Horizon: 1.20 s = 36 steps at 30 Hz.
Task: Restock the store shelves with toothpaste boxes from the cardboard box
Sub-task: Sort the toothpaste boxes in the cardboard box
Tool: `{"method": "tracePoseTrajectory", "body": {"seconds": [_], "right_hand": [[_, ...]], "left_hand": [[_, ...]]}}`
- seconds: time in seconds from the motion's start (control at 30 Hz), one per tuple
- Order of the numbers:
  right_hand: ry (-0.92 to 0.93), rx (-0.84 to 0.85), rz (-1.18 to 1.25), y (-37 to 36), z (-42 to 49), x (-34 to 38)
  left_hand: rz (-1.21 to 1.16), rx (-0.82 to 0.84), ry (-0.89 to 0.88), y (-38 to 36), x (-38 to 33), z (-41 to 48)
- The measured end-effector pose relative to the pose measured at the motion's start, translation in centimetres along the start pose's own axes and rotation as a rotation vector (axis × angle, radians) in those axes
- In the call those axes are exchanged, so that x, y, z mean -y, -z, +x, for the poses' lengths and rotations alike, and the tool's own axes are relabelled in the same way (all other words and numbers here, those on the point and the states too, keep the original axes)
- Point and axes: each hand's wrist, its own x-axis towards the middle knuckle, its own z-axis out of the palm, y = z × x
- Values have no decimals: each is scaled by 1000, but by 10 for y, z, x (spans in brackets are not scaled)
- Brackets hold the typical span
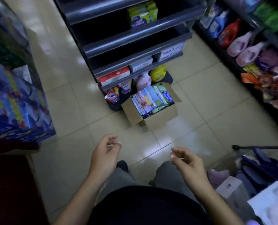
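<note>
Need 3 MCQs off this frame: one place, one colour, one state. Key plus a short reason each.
1. Where is the cardboard box?
A) on the floor at the foot of the dark shelf unit
B) on a top shelf
C) in the person's arms

2. What colour is the jug right of the pink pump bottle?
A) black
B) yellow
C) white

3. What are the left hand and right hand doing?
A) gripping the box
B) each holding a toothpaste carton
C) holding nothing, fingers loosely curled

Key:
1 A, it sits open on the floor against the unit's base.
2 B, its body is plainly yellow.
3 C, both hands are empty, short of the box.
</note>
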Motion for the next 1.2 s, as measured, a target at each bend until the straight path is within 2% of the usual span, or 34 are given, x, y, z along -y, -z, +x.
{"method": "tracePoseTrajectory", "body": {"seconds": [0.13,0.3,0.53,0.6,0.73,0.87,1.0,1.1,1.2], "right_hand": [[-20,-57,26,20,50,16],[-32,10,-46,60,164,28],[-51,274,-290,117,376,52],[-53,336,-331,115,430,60],[-50,450,-428,84,519,60],[1,514,-526,30,594,18],[100,554,-705,-23,659,-57],[131,529,-779,-53,687,-114],[173,485,-797,-71,700,-162]], "left_hand": [[-24,57,-44,-41,-45,65],[-38,38,30,-124,-56,117],[-85,-149,281,-251,-61,177],[-89,-177,320,-278,-64,200],[-135,-344,331,-321,-53,256],[-215,-422,426,-359,-9,332],[-119,-390,426,-398,59,411],[99,-327,366,-420,113,454],[322,-311,221,-434,153,477]]}}
